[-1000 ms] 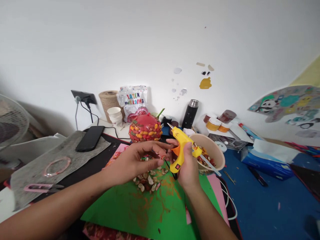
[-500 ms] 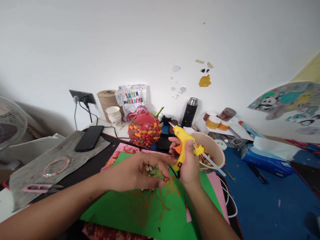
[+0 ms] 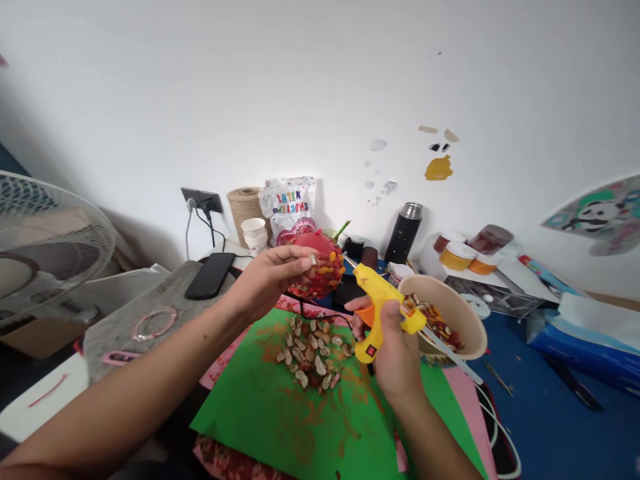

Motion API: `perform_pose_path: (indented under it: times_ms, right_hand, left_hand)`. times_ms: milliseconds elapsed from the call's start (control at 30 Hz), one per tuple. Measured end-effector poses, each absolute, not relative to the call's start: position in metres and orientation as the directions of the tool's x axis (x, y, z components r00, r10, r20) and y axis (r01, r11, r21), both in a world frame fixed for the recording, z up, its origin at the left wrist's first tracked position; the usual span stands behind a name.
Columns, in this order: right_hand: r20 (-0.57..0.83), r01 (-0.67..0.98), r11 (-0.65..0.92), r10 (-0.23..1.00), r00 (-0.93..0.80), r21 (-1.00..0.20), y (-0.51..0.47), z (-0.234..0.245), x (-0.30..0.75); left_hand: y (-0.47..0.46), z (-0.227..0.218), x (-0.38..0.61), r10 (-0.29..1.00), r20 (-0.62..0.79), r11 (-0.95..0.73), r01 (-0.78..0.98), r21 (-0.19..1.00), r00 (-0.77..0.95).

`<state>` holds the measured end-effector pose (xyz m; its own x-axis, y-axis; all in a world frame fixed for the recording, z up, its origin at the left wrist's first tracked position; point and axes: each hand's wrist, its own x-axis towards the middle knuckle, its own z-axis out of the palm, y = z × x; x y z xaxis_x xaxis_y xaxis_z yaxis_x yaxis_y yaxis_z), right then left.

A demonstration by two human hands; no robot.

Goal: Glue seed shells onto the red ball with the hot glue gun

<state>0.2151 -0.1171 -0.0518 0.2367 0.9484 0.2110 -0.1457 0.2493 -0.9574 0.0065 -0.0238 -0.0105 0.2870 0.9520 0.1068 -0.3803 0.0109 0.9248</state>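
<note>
My right hand (image 3: 395, 347) grips a yellow glue gun (image 3: 383, 303) with an orange trigger, its nozzle pointing up and left. My left hand (image 3: 273, 277) reaches forward and pinches a small pale shell piece against a red ball (image 3: 323, 273) covered with coloured shell bits. A pile of loose shells (image 3: 310, 350) lies on a green sheet (image 3: 325, 413) between my arms. A beige bowl (image 3: 457, 313) with more coloured shells sits just right of the glue gun.
A phone (image 3: 210, 275) lies on a grey mat at the left, near a fan (image 3: 45, 233). Twine roll, paper cups, balloon packet, black flask (image 3: 403, 233) and paint jars (image 3: 460, 253) line the wall. A tissue box (image 3: 585, 330) sits on blue cloth at the right.
My left hand lifted from the shell pile and moved forward to the red ball with a shell piece. The view shifted left. The glue gun stays gripped in my right hand.
</note>
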Motion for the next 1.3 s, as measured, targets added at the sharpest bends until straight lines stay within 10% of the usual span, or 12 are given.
perform_pose_path:
  times_ms: [1300]
  right_hand:
    - [0.382,0.082,0.373,0.908,0.174,-0.924,-0.119,-0.067,0.21]
  left_hand:
    - [-0.037,-0.014,0.016,0.917,0.157,-0.034,-0.321,0.947,0.368]
